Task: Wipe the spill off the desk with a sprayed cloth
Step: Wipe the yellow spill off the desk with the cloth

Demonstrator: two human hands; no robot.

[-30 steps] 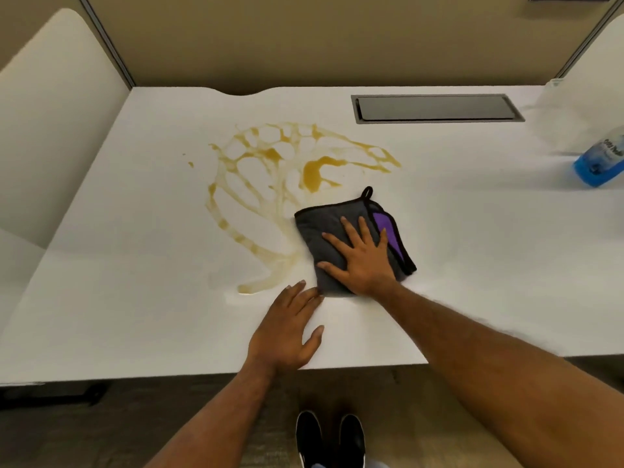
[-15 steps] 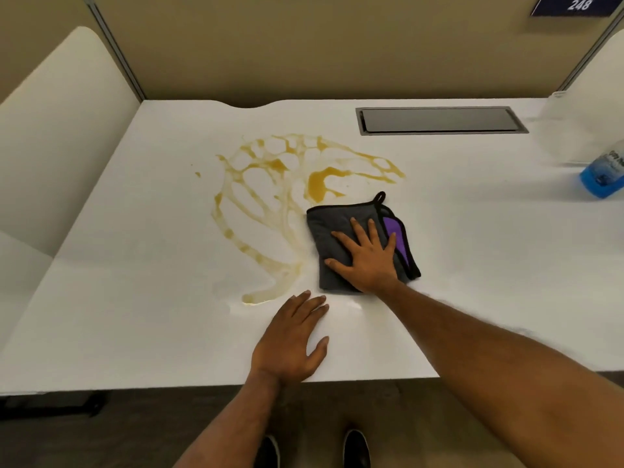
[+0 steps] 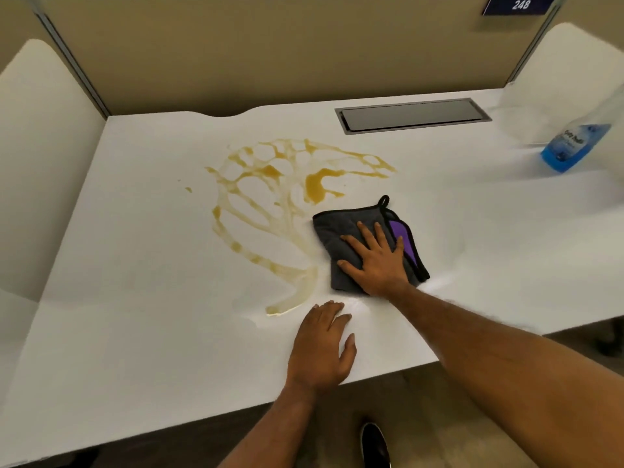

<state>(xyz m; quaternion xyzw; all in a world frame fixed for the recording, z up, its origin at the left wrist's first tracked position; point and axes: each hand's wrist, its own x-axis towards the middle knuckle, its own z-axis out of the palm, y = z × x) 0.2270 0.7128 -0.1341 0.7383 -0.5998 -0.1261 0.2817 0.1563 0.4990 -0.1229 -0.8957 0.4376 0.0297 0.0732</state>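
A yellow-brown spill (image 3: 287, 211) spreads in a web of streaks across the middle of the white desk (image 3: 141, 332). Just right of its lower streaks lies a folded grey cloth (image 3: 332, 231) with black trim and a purple patch. My right hand (image 3: 378, 261) lies flat on the cloth with fingers spread, pressing it to the desk. My left hand (image 3: 320, 349) rests palm down on the bare desk near the front edge, just below the spill's lowest streak, holding nothing.
A spray bottle (image 3: 574, 146) with blue liquid lies at the far right. A dark cable hatch (image 3: 413, 114) is set into the desk's back. Tan partition walls close the back, white dividers stand at both sides. A black shoe (image 3: 374, 444) shows below the desk edge.
The view has shifted a little as my head moved. My right hand with the cloth stays by the spill's right edge, and my left hand's fingers have drawn closer together.
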